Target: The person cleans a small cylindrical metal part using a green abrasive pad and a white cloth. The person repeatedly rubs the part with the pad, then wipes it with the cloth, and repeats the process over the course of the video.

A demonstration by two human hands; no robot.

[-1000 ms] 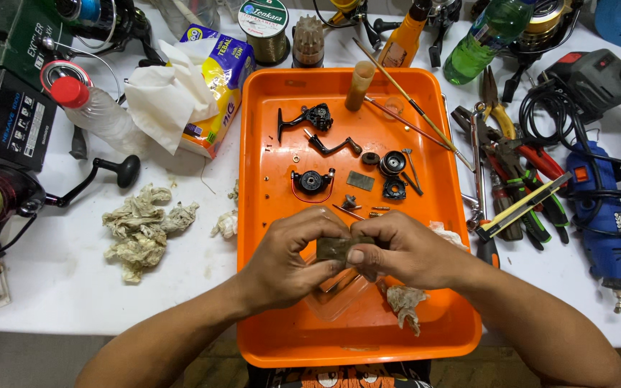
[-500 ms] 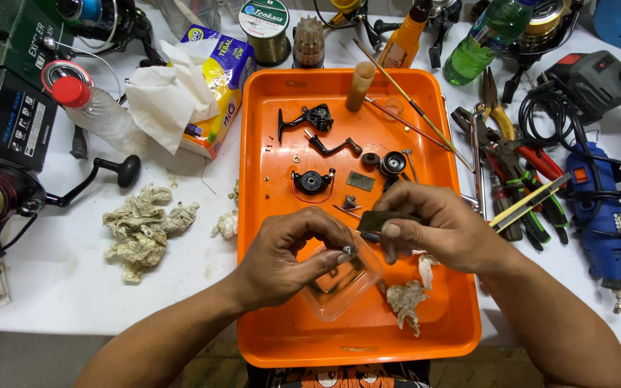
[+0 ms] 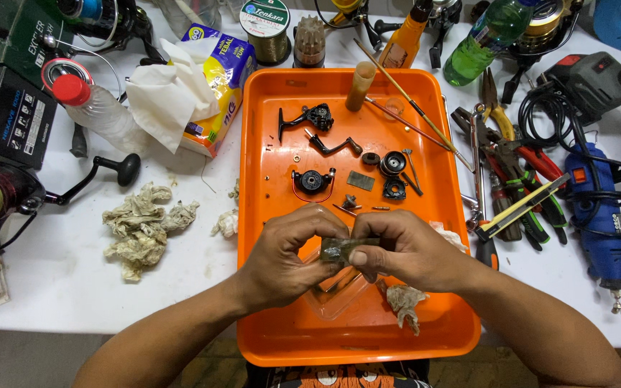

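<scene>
Head view: left hand (image 3: 289, 251) and right hand (image 3: 404, 248) meet over the orange tray (image 3: 274, 129), both pinching a small dark part (image 3: 339, 249) lying crosswise between them, equally near each.

A white desk (image 3: 52, 287) carries crumpled, soiled tissue wads (image 3: 141, 226) left of the orange plastic tray (image 3: 282, 338). Behind them lie a clear plastic bottle with a red cap (image 3: 95, 108) and a yellow tissue packet (image 3: 217, 79). Right of the tray lie red-handled pliers (image 3: 533, 162) and a blue rotary power tool (image 3: 601, 215). A green plastic bottle (image 3: 486, 39) lies at the far edge.
</scene>
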